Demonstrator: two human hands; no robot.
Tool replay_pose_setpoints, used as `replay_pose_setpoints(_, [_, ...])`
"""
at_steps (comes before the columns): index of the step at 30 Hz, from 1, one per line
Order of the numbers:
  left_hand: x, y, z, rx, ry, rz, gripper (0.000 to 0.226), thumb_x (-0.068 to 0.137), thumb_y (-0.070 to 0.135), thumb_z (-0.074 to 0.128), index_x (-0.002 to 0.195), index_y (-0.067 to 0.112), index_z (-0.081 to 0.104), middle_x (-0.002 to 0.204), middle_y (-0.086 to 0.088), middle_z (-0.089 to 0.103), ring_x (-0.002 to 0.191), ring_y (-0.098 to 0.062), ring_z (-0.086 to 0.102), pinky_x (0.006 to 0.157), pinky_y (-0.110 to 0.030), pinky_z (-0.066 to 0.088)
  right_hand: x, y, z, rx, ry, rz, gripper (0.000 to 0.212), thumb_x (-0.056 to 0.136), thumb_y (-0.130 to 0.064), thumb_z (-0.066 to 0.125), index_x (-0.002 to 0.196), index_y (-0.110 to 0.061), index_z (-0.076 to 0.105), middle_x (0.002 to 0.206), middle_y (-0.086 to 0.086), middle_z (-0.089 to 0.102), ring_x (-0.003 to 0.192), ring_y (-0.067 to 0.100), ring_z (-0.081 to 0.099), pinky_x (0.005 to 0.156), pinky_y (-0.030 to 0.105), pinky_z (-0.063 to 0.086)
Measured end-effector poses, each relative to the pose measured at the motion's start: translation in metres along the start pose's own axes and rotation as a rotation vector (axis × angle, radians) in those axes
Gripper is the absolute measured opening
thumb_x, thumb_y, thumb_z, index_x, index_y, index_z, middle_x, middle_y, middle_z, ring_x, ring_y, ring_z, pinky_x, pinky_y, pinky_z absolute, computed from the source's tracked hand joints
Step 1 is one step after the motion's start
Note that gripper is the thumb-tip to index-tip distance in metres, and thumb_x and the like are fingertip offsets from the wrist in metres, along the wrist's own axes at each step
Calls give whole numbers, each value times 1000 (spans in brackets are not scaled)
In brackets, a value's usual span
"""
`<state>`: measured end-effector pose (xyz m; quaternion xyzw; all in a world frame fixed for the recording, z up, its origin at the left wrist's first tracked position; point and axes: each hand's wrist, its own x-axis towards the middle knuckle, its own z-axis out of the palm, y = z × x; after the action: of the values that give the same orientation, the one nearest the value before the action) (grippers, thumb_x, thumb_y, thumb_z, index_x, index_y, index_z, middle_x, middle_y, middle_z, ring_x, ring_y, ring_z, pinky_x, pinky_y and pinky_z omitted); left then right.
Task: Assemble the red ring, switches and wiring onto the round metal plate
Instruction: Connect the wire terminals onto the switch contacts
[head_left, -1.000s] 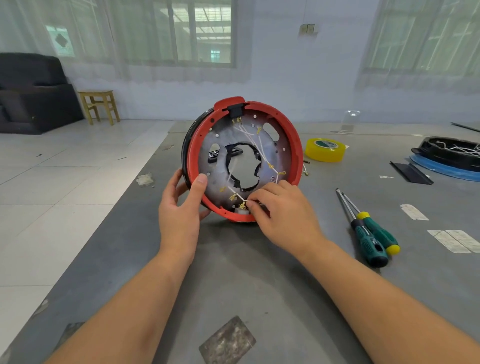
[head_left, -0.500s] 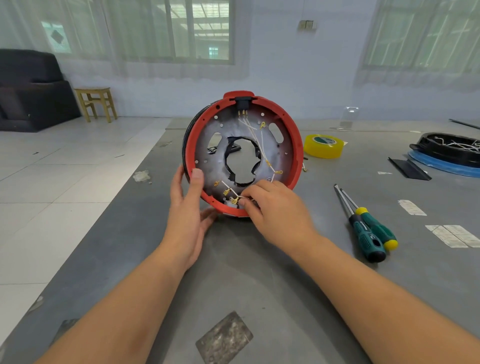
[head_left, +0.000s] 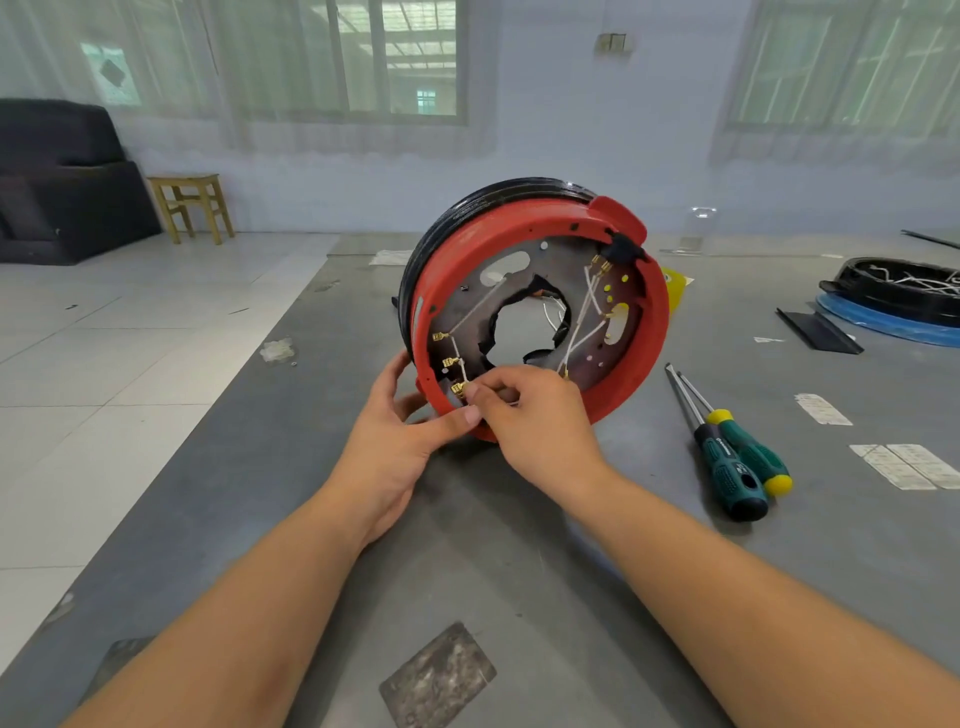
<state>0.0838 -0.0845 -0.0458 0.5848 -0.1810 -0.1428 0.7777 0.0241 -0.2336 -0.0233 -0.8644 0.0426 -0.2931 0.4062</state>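
Your red ring (head_left: 655, 317) sits on the round metal plate (head_left: 470, 312), wiring (head_left: 584, 312) mostly routed; your right hand (head_left: 535, 415) pinches a brass terminal (head_left: 458, 388) while your left hand (head_left: 395, 441) clasps the rim.

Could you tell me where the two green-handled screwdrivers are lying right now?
In the head view, the two green-handled screwdrivers lie side by side on the grey table, right of the red ring.

The ring (head_left: 655, 332) I held looked like matt red plastic, its plate (head_left: 467, 317) dull dark metal with brassy terminals (head_left: 450, 362). The black rim (head_left: 415, 265) behind shone glossy. The mat (head_left: 519, 561) was smooth grey; the screwdrivers (head_left: 732, 467) had rubbery grips, steel shafts.
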Motion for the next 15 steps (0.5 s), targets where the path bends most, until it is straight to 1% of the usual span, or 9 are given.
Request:
replay_pose_setpoints(2, [3,-3,-3,21,-25,14,109,61,6,99,153,32,47,134,-12,67,116,-25,73,102,-46,58,0,1,2,38,-12,4,13,94,-26,69,86,-27,79,62,-27,63,66,-6,61,58,7,42])
replay_pose_setpoints(4, [5,-3,-5,50,-57,28,102,63,6,96,151,28,50,137,-10,65,119,-27,71,100,-46,59,1,1,3,70,-22,30,12,94,-28,69,87,-27,80,63,-27,64,66,-5,62,59,9,45])
replay_pose_setpoints(7, [7,-2,-9,52,-91,16,96,58,5,99,142,28,60,135,-6,67,118,-25,71,95,-41,61,2,0,2,71,-42,23,15,95,-30,69,85,-25,79,62,-21,65,62,0,60,57,14,45])
replay_pose_setpoints(8, [7,-2,-10,49,-95,2,96,55,4,100,140,30,62,134,-5,67,118,-24,71,96,-41,60,3,0,1,65,-47,15,17,95,-30,69,84,-23,79,60,-19,64,60,1,59,56,14,43])
replay_pose_setpoints(10, [6,-1,-10,41,-91,-33,105,50,9,102,142,35,60,134,-5,65,123,-26,68,105,-47,56,5,-1,-2,62,-56,23,18,96,-30,68,83,-23,79,58,-19,63,57,0,57,54,12,39])
replay_pose_setpoints(12, [5,0,-9,20,-61,-44,114,45,16,103,146,36,53,136,-8,64,127,-28,65,109,-49,53,7,0,-6,69,-60,41,18,96,-31,68,82,-25,77,57,-23,61,57,-2,56,54,10,38])
replay_pose_setpoints(15, [1,1,-5,14,-14,-19,110,50,17,103,145,35,50,130,-12,69,122,-27,69,105,-47,56,8,-1,-9,83,-71,42,17,96,-31,69,82,-30,77,58,-24,62,58,-3,57,54,9,39])
